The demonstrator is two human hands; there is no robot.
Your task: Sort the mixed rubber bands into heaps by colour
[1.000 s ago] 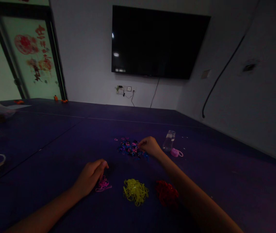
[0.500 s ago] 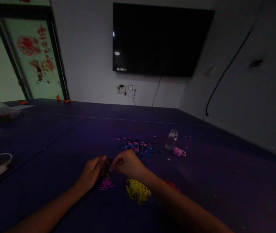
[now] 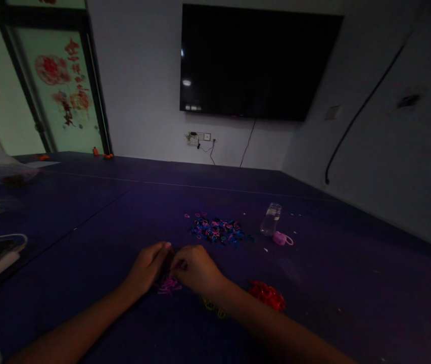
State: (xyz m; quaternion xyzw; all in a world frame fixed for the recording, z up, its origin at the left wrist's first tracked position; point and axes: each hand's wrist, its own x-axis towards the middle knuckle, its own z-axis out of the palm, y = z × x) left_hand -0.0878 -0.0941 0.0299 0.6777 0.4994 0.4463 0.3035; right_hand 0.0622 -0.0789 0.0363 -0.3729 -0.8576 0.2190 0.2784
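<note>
You show two hands: one left hand (image 3: 147,265) and one right hand (image 3: 196,269). Four piles of small bands are distinguished about your fingers: one pink pile (image 3: 169,285), just beside the fingertips of both hands; one mixed blue, black and pink pile (image 3: 219,231), beyond them; one yellow pile (image 3: 208,304), nearer you than your right fingers and largely hidden; one red pile (image 3: 267,296), to their right. Bands within each pile are too tangled to count. Beyond and right of your right fingers: one clear bottle (image 3: 271,220), one pink cap (image 3: 280,238). Far beyond: one television (image 3: 256,63).
</note>
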